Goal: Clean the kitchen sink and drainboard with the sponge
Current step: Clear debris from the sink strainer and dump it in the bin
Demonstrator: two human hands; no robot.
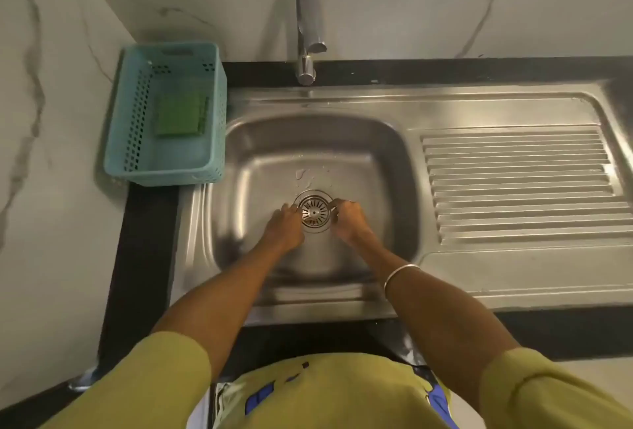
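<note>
The sponge (181, 114) was left in the teal basket (137, 140) on the desk (147, 250), well apart from both hands. In the sink (260, 154), the strainer (314, 212) was pinched by the left hand (285, 229) and right hand (349, 219), fingers (337, 204) curled on its rim.

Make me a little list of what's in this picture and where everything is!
sink: steel bowl, a few water drops near the drain
drain strainer: in the bowl's middle
left hand: at the strainer's left edge
right hand: at the strainer's right edge
sponge: green, lying in the basket, untouched
basket: teal, left of the sink
tap: behind the bowl, no water running
drainboard: ridged, right of the bowl
</note>
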